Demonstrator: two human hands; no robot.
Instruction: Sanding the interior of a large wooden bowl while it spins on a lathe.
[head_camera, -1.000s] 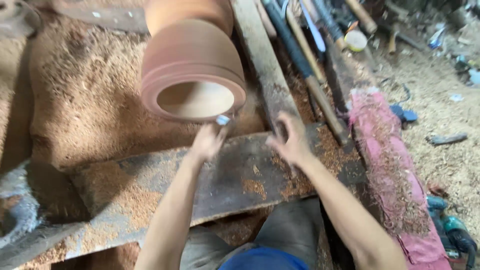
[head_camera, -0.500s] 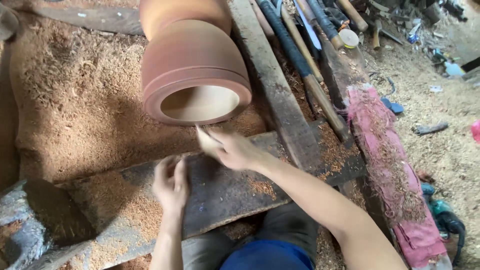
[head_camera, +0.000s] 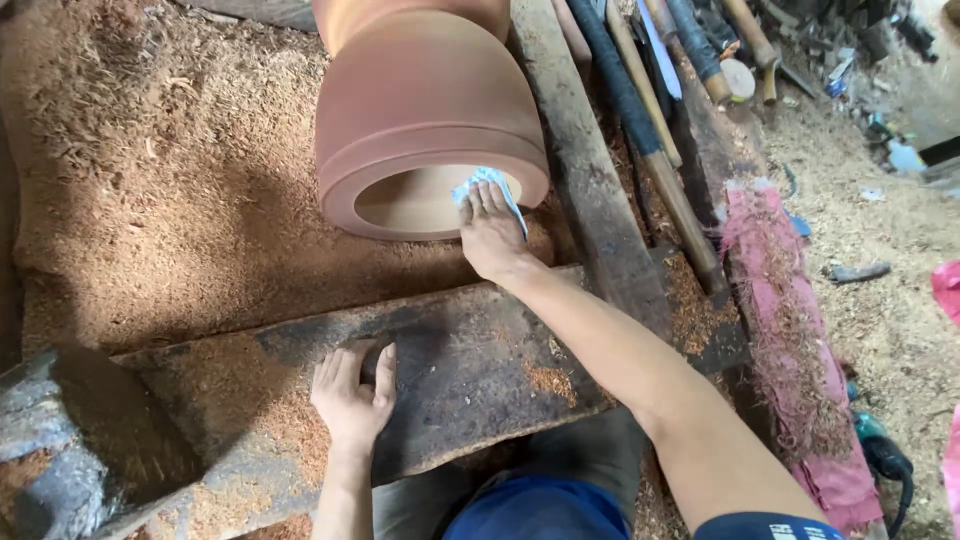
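A wide bed of sawdust is spread over the floor from 9 to 12 o'clock. At 12 o'clock, w/ its open mouth turned toward the camera, a big reddish-brown turned wooden vessel is seen lying on its side; whether it is spinning cannot be told. A dark, dust-strewn plank is laid across the centre, from 8 to 3 o'clock approx. A second, narrower beam is run from 12 toward 3 o'clock, just right of the vessel. A pink cloth, thick w/ shavings, is draped from 2 down to 4 o'clock. Several long-handled turning tools are laid side by side at 1 o'clock, between beam and cloth.

The right hand is stretched up to the vessel's rim at 12 o'clock; its fingers are held flat and pressed on a small piece of pale blue-white abrasive sheet, which is pinned against the lower right of the mouth's edge. The left hand is laid open, palm down, fingers spread a little, on the plank at 7 o'clock; nothing is held in it. A green power tool is glimpsed at 4 o'clock, partly cut off.
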